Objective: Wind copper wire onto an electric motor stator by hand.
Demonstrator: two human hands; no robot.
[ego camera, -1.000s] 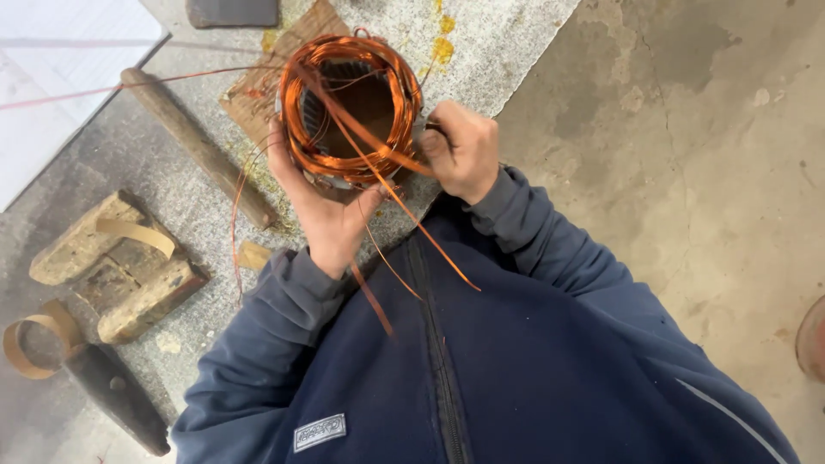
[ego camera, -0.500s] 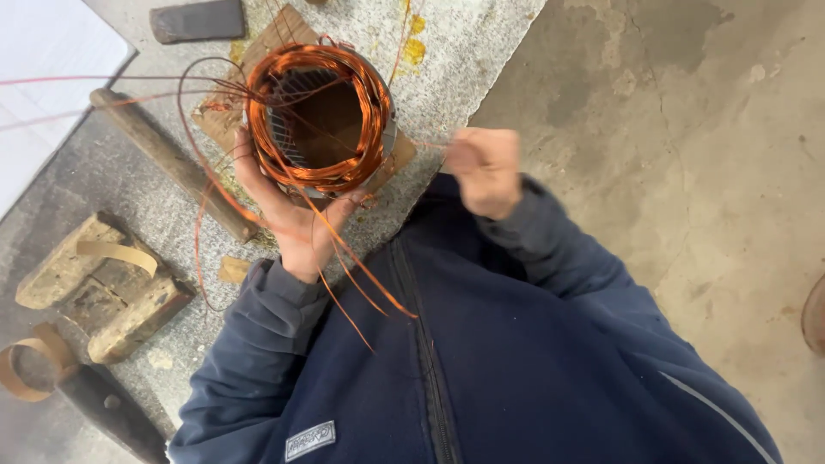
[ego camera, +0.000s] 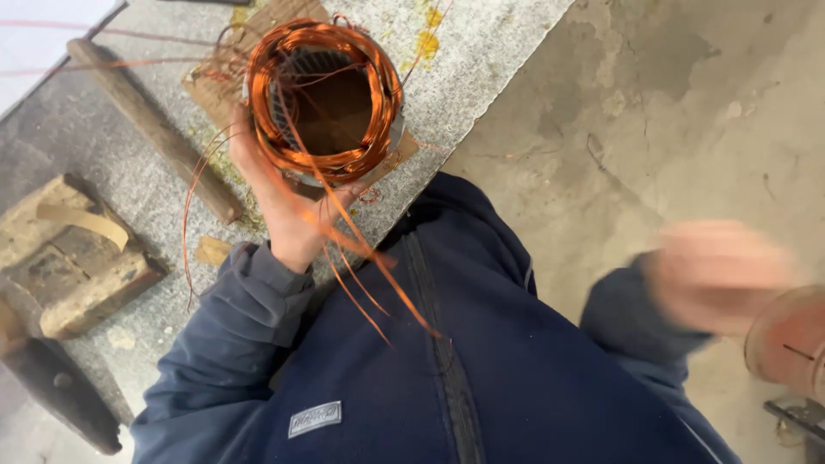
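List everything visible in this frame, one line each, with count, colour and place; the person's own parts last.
Wound coil core: one, copper-orange windings on a grey metal ring, held over the table edge.
Loose wire strands: several, copper-orange, trailing from the coil across the jacket.
Wooden stick: one, brown, lying diagonally on the table.
Wooden block: one, tan, at the left, with a pale strip on top.
Table: one, speckled grey.
Concrete floor: grey, at the right.
Round object: one, reddish, at the right edge.
Jacket: one, dark blue.
Left hand: grips the coil from below.
Right hand: blurred, away from the coil; grip unclear.
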